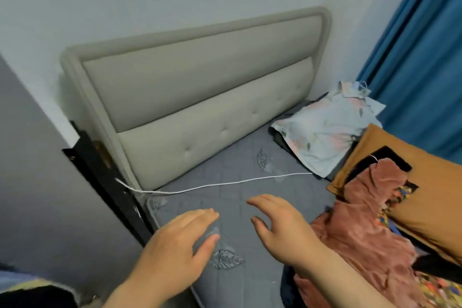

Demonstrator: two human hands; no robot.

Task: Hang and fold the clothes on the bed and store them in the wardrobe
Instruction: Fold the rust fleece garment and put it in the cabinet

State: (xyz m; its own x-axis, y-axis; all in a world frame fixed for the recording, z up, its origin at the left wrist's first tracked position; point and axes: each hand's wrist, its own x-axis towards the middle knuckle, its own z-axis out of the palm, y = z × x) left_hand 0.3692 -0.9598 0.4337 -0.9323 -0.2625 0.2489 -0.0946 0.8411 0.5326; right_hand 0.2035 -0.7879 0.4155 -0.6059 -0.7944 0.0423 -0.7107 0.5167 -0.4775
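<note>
Both hands are over the bare grey quilted surface of the bed [237, 165], close to its near left corner. The left hand [175, 250] is held palm down with fingers straight and together, thumb apart, grasping nothing. The right hand [280, 227] is just beside it, towards the middle of the bed, fingers extended and slightly spread, also released and holding nothing (whether either palm actually touches the cover I cannot tell).

The clothes lie along the right edge of the bed. A crumpled pink garment [362, 227] with a velvety sheen is nearest, its folds reaching to just beside the right forearm. Partly under it and further right sits an orange cloth [430, 182] with black patches. A multicoloured patterned cloth [440, 287] shows at the near right corner, below the pink garment. In the far right corner, against the headboard end, is a pale floral garment [325, 132], rumpled, with something dark beneath it.

A thin white cord [225, 184] runs across the bed from its left edge to the floral garment. The beige padded headboard [200, 87] stands along the far edge, against the wall. A blue curtain [425, 57] hangs beyond the right edge.
</note>
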